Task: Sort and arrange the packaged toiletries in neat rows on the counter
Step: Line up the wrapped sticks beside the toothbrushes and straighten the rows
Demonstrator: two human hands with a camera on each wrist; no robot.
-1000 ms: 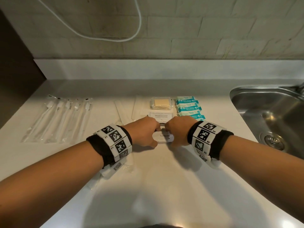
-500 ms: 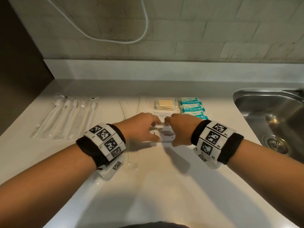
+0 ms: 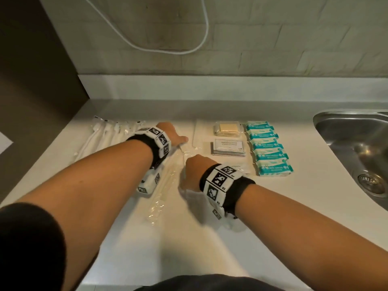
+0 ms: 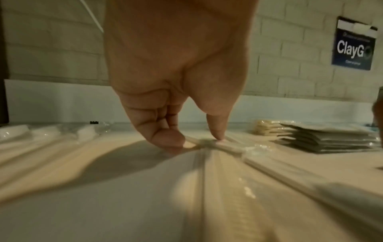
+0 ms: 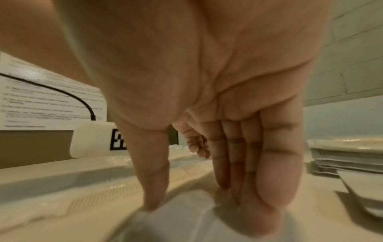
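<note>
Two long clear-wrapped comb packets (image 3: pixel 168 185) lie side by side on the white counter (image 3: pixel 189 248), left of centre. My left hand (image 3: pixel 182 140) reaches to their far end. There its curled fingers (image 4: pixel 165 144) and thumb pinch the tip of one packet (image 4: pixel 225 147). My right hand (image 3: pixel 189 162) hovers nearer, fingers (image 5: pixel 248 188) straight and pointing down, tips touching the wrap. Wrapped toothbrushes (image 3: pixel 105 133) lie in a row at the far left. Yellow soap (image 3: pixel 227 128), a stack of shampoo sachets (image 3: pixel 228 147) and a column of teal packets (image 3: pixel 266 148) sit on the right.
A steel sink (image 3: pixel 357 148) takes up the right end of the counter. Small white sachets (image 3: pixel 241 166) lie just past my right wrist. A white cable (image 3: pixel 168 51) hangs on the tiled wall. A dark panel (image 3: pixel 31 80) closes off the left side.
Both hands have left the small sachet stack at the centre and moved left onto the long packets. The left hand has reached farther back.
</note>
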